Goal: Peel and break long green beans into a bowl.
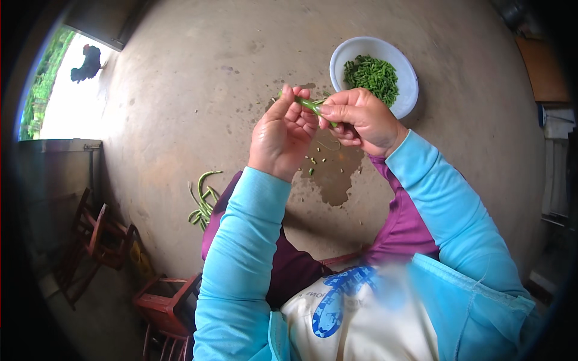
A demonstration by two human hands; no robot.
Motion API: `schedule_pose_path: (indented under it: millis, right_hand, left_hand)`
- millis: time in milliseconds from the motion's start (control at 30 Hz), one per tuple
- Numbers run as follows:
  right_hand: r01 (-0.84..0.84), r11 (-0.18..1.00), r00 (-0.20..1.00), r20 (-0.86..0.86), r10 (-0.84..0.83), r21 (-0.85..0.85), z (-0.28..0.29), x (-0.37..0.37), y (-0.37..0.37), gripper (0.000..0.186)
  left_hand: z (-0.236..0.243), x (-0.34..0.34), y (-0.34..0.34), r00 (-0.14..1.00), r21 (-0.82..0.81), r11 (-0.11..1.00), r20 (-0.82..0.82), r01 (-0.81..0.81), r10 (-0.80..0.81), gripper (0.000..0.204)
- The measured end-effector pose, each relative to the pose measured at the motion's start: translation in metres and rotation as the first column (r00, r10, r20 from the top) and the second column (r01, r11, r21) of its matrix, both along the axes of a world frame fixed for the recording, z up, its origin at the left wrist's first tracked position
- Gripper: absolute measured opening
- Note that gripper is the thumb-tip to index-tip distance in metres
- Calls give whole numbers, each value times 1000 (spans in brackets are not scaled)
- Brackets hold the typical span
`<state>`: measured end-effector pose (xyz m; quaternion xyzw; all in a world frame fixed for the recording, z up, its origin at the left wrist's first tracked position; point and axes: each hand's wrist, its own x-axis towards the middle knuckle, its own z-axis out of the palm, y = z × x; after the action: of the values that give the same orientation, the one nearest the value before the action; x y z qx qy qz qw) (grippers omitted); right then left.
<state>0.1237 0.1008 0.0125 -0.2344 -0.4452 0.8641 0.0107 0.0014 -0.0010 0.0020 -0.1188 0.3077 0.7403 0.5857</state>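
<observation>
A green bean pod [309, 105] is stretched between my two hands, above the wet patch of floor. My left hand [283, 132] pinches its left end between thumb and fingertips, palm turned up. Around the other end, the thumb and fingers of my right hand [364, 120] are closed. Past my right hand stands a white basin [410, 90] holding many short pieces of green bean [373, 78]. Long whole green beans [205, 204] lie in a loose pile on the floor, left of my left knee.
Small bean scraps [312, 172] and a dark wet patch [334, 180] mark the concrete floor between my legs. Red wooden chairs [168, 304] stand at the lower left. By the bright doorway at the upper left is a black chicken [87, 64]. A brown wooden panel [542, 71] is at the far right.
</observation>
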Motion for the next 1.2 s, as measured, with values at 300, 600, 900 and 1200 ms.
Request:
schedule_pose_path:
  millis: [300, 600, 900, 1200]
  right_hand:
    - [399, 440, 916, -370, -154, 804, 11, 0, -23, 12]
    - [243, 923, 955, -242, -174, 298, 13, 5, -17, 21]
    - [141, 962, 960, -204, -191, -235, 3, 2, 8, 32]
    - [215, 963, 976, 12, -216, -164, 6, -1, -4, 19]
  left_hand:
    - [-3, 5, 9, 999, 0, 1000, -35, 8, -8, 7]
    - [-5, -1, 9, 998, -76, 997, -60, -12, 7, 5]
    - [3, -6, 0, 992, -5, 1000, -125, 30, -31, 4]
    - [-3, -4, 1, 976, 44, 993, -196, 108, -97, 8]
